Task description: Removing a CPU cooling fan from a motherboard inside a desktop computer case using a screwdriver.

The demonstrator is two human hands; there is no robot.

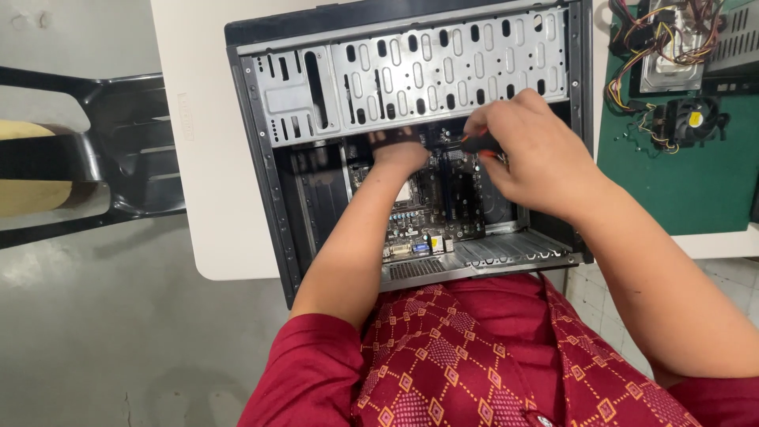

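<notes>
Head view: left hand [398,154] fingertips hidden inside computer case [273,190].

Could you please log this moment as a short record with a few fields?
Setting: open computer case on a white table
Left hand: inside the case, on the circuit board
Right hand: grips a black and orange tool handle over the board
Nearby: cooling fan and loose wires on a green mat

A black-and-orange-handled screwdriver [481,145] is held over the motherboard [431,207] lying flat inside the open computer case [269,174].
</notes>
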